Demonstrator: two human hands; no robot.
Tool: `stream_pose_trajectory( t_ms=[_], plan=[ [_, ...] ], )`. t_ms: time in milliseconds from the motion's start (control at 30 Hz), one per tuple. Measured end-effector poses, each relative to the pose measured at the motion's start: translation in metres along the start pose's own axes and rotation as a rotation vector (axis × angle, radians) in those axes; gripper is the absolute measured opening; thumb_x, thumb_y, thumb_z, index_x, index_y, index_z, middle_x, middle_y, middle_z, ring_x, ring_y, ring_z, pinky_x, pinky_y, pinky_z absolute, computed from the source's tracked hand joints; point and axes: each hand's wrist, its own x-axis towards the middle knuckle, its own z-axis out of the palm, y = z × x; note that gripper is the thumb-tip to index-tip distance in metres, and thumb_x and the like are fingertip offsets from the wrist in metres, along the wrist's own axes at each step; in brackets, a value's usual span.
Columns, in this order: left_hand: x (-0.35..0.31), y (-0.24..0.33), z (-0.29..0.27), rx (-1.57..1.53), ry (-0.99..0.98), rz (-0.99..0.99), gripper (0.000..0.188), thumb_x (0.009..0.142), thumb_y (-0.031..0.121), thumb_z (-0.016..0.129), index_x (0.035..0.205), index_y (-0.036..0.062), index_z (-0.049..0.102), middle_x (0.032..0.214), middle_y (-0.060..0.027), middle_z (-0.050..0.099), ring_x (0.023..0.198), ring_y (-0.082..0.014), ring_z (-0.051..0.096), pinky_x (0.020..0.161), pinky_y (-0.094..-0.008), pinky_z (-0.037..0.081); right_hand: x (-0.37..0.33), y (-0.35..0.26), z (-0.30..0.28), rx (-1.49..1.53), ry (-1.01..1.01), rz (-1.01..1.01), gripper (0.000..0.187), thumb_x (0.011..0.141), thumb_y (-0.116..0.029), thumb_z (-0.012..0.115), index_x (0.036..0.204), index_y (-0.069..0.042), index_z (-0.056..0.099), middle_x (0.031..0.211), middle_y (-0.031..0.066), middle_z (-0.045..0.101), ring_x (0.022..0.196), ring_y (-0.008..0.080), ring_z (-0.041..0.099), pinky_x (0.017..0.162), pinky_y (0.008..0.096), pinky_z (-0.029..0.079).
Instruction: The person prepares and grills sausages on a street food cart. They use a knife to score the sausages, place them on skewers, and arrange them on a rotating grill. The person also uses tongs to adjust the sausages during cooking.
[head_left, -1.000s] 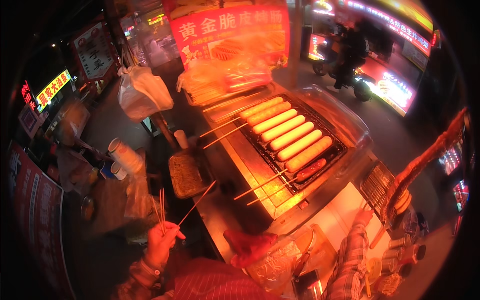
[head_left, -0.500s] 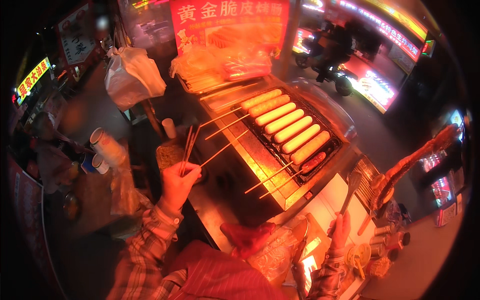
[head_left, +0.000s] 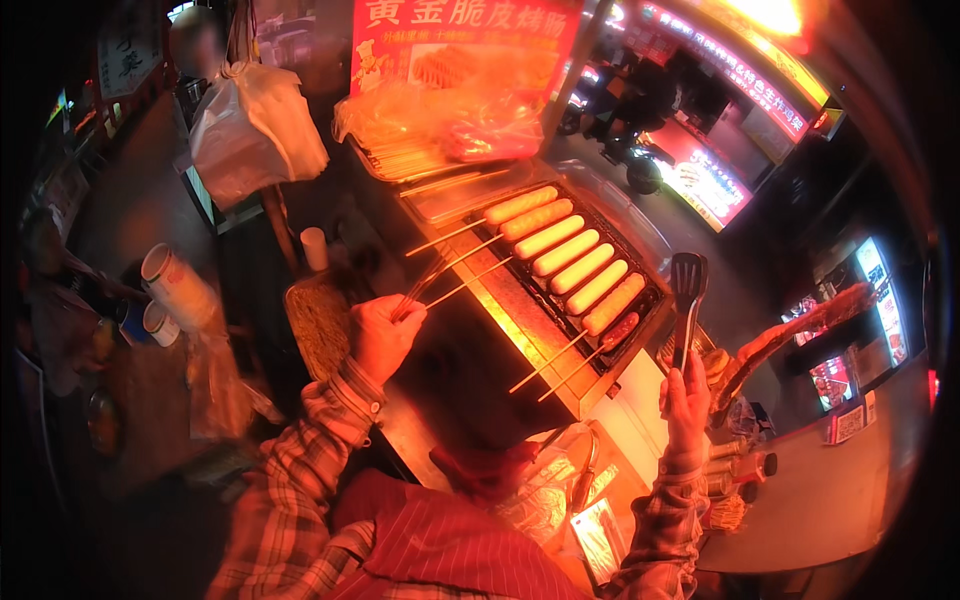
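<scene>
Several sausages (head_left: 567, 256) lie side by side on a black grill plate (head_left: 655, 300), with a small dark-red sausage (head_left: 619, 331) at its near end. Some have wooden sticks pushed into their left ends; others are bare. Left of the grill, my left hand (head_left: 385, 338) is closed on a few thin wooden skewers (head_left: 425, 275), which point toward the far sausages. Whether it also grips the stick of one sausage, I cannot tell. At the grill's right, my right hand (head_left: 686, 408) is wrapped around slotted tongs (head_left: 688, 285), their head upward and off the food.
A brown tray (head_left: 318, 330) sits left of my left hand. Bagged skewers (head_left: 400, 140) lie behind the grill below a red sign (head_left: 460, 50). White plastic bags (head_left: 258, 130) hang at left, above stacked paper cups (head_left: 180, 285). Jars (head_left: 735, 470) stand at right.
My left hand has moved right toward the grill, and its skewers have tipped from upright toward the sausages. My right hand has risen, lifting the tongs upright.
</scene>
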Motion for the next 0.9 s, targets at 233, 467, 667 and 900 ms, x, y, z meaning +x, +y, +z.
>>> stream_pose_trajectory(
  t_ms=[233, 467, 667, 900],
  plan=[
    [0.001, 0.004, 0.002, -0.006, -0.014, 0.015, 0.008, 0.078, 0.004, 0.070, 0.075, -0.0023, 0.067, 0.058, -0.0104, 0.061, 0.054, -0.0078, 0.057, 0.052, -0.0265, 0.045, 0.017, -0.009, 0.028, 0.025, -0.005, 0.011, 0.042, 0.098, -0.006, 0.053, 0.138, 0.001, 0.042, 0.110, 0.0053, 0.060, 0.063, 0.0019, 0.049, 0.047, 0.0143, 0.039],
    [0.005, 0.001, 0.003, 0.011, -0.015, 0.056, 0.011, 0.078, 0.004, 0.070, 0.072, -0.0028, 0.064, 0.056, -0.0115, 0.057, 0.053, -0.0076, 0.055, 0.050, -0.0273, 0.043, 0.023, -0.013, 0.028, -0.007, -0.014, 0.013, 0.043, 0.097, -0.007, 0.054, 0.138, 0.001, 0.043, 0.110, 0.0047, 0.060, 0.062, 0.0018, 0.048, 0.046, 0.0146, 0.038],
    [0.004, 0.005, 0.002, -0.005, -0.012, 0.020, 0.012, 0.079, 0.004, 0.069, 0.071, -0.0029, 0.064, 0.055, -0.0117, 0.056, 0.053, -0.0075, 0.054, 0.050, -0.0273, 0.043, 0.029, -0.011, 0.030, -0.018, -0.055, -0.005, 0.047, 0.097, -0.007, 0.054, 0.141, 0.001, 0.040, 0.110, 0.0044, 0.059, 0.061, 0.0024, 0.047, 0.046, 0.0152, 0.038],
    [0.008, 0.005, 0.002, 0.037, -0.012, 0.076, 0.013, 0.079, 0.006, 0.068, 0.071, -0.0036, 0.063, 0.056, -0.0131, 0.056, 0.053, -0.0080, 0.055, 0.050, -0.0279, 0.043, 0.040, -0.013, 0.039, -0.060, -0.052, 0.002, 0.052, 0.095, -0.011, 0.059, 0.143, 0.000, 0.040, 0.088, -0.0018, 0.054, 0.063, 0.0034, 0.045, 0.054, 0.0181, 0.039]
  ],
)
